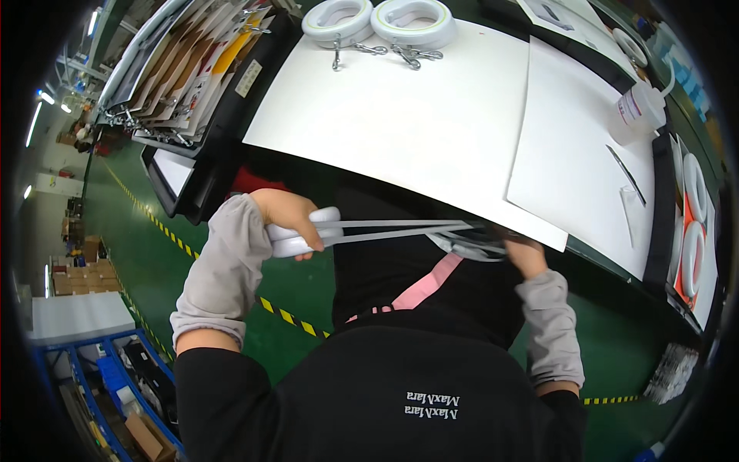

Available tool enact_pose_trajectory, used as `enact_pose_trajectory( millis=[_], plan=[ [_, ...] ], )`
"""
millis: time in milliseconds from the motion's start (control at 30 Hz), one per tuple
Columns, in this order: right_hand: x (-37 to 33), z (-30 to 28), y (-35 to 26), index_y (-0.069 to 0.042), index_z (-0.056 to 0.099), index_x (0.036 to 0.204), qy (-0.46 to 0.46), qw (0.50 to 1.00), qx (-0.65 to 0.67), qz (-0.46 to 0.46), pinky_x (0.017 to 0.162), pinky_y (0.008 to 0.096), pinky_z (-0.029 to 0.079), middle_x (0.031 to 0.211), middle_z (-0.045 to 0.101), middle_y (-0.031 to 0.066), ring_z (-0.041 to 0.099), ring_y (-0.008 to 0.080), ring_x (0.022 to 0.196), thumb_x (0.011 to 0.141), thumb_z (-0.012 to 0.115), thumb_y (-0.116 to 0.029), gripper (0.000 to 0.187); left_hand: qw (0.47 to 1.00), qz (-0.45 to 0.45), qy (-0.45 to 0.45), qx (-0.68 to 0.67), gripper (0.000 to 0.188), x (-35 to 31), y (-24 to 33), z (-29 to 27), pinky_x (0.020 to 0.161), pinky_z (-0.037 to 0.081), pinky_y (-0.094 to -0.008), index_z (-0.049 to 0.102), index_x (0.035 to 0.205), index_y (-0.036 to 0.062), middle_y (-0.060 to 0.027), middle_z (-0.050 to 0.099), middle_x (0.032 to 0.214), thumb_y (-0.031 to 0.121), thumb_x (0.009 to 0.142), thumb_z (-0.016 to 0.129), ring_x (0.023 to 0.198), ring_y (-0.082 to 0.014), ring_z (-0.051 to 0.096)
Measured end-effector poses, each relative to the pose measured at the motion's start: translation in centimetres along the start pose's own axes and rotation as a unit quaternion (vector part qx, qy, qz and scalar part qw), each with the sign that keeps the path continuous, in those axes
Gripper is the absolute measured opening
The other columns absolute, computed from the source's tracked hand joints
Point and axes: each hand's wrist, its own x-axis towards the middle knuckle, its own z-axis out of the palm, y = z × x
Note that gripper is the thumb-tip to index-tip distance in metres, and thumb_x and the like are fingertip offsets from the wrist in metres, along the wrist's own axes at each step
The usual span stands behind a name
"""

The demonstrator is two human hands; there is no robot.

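Observation:
My left hand (291, 215) is closed around white, rounded padded pieces (289, 245) in front of my body, left of the table's near edge. From them, pale grey straps (392, 228) stretch nearly straight across to my right hand (526, 256). Beside that hand the straps bend into loops (469, 250), partly smeared by motion. My right hand sits at the table's near edge, closed on the straps' far end; its fingertips are blurred and partly hidden. Below the straps, a pink band (427, 285) lies against my dark clothing.
White oval rings (336, 19) with metal snap hooks (416, 55) lie on the white-covered table (385, 115). To its left stands a black bin (223, 108) of hanging packets. At right are a squeeze bottle (639, 114), tweezers (626, 174) and a black-edged tray (660, 208) with more rings.

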Motion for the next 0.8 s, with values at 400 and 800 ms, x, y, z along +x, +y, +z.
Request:
enact_pose_trajectory(
  millis=[400,800],
  plan=[
    [-4.3,-12.9,-2.3,0.001,0.066,0.07,-0.155,0.856,0.345,0.353,0.047,0.0227,0.037,0.057,0.059,0.0037,0.051,0.0078,0.051,0.077,0.07,-0.016,0.019,0.995,-0.038,-0.073,0.047,0.029,2.8,-0.5,-1.3,0.063,0.052,-0.0308,0.061,0.093,-0.0049,-0.0126,0.066,0.079,0.017,0.076,0.071,0.068,-0.0201,0.065],
    [-11.5,-7.3,1.9,0.0,0.052,0.097,0.403,0.593,0.527,0.456,0.075,0.0346,0.05,0.098,0.06,0.0138,0.059,0.023,0.087,0.093,0.055,-0.037,0.038,0.992,-0.004,-0.107,0.071,0.031,2.7,1.3,-0.1,0.064,0.053,-0.0307,0.061,0.095,-0.0046,-0.0122,0.066,0.08,0.017,0.076,0.072,0.07,-0.0196,0.065]
  ],
)
